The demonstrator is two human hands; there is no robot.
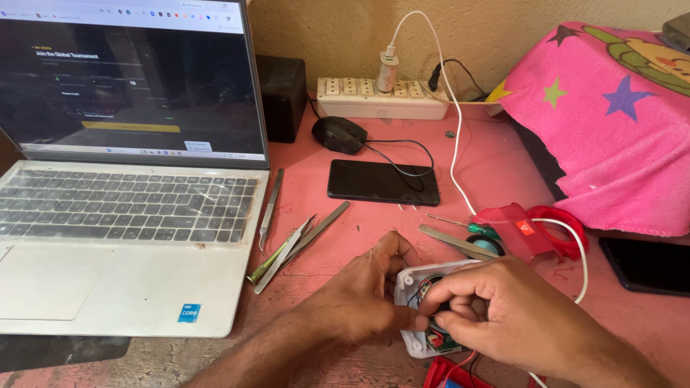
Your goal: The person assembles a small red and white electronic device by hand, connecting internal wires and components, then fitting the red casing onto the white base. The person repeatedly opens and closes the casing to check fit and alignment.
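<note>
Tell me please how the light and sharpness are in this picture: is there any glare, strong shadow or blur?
Head view: soft, even daylight and only faint shadows under the left hand and right hand; the laptop screen is dark with dull reflections; the black phone shows a little sheen; the hands and the small white device are sharp, with no motion blur; the edges bend slightly from the wide lens.

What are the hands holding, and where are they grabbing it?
Both hands hold a small white opened gadget with wires showing inside. The left hand grips its left edge; the right hand pinches into its middle from above.
</note>
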